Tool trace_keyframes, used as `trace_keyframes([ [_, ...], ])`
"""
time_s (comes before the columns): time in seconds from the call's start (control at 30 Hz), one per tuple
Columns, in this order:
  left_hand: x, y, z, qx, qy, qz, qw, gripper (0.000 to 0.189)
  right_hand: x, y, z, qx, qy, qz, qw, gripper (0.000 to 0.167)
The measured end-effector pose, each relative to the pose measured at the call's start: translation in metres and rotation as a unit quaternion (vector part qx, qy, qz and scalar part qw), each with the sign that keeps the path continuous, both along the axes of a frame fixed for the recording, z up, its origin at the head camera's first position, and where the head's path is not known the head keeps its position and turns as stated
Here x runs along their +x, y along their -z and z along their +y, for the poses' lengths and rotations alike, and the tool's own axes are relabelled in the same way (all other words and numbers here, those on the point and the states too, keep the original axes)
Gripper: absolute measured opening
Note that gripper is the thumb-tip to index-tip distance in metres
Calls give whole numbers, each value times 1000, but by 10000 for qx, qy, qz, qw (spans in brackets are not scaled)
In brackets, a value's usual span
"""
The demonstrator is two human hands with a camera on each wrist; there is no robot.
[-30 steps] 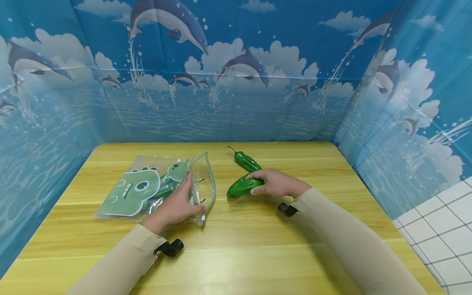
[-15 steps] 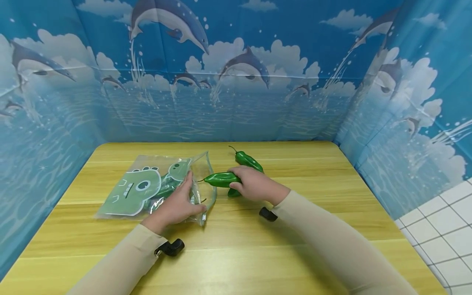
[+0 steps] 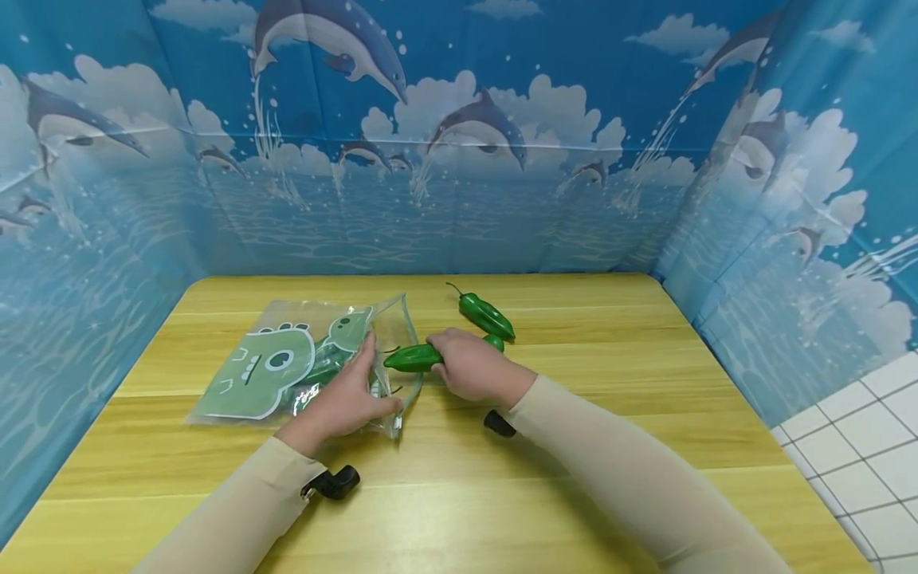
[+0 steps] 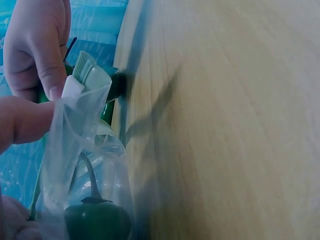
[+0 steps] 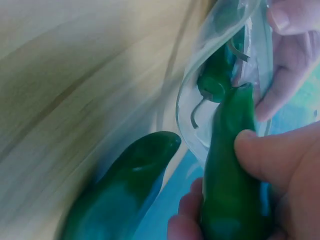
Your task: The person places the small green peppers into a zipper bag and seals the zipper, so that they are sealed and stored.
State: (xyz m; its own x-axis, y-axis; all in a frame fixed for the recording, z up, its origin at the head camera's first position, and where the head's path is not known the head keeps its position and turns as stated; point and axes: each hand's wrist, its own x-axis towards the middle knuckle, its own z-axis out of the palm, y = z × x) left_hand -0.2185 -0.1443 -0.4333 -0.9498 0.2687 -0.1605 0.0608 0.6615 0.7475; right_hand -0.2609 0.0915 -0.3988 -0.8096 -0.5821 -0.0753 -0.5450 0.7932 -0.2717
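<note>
A clear zip bag (image 3: 261,363) with a green cartoon print lies on the left of the table with green peppers (image 4: 97,222) inside, stems toward its mouth. My left hand (image 3: 347,399) holds the mouth open, thumb at the edge near the slider (image 4: 87,72) and fingers along the other side. My right hand (image 3: 469,367) grips a green pepper (image 5: 230,165), thumb on top, its tip at the bag's mouth. Another green pepper (image 5: 125,187) lies on the table beside that hand, mostly hidden in the head view. One more pepper (image 3: 486,315) lies behind.
A yellow wood-grain table (image 3: 459,510) spreads beneath everything. Blue dolphin-print curtains (image 3: 459,199) enclose its back and sides. White tiles (image 3: 861,446) show at the right. Black wrist cameras (image 3: 333,482) hang below both sleeves.
My right hand has moved left with a pepper from beside the others, bringing its tip to the bag's mouth. My left hand keeps its place on the bag.
</note>
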Motion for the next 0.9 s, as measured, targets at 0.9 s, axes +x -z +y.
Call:
trace_keyframes([
  [0.9,-1,3,0,153,113,166,9997,128,8,15,-39,-207,-675,-433,9966,56],
])
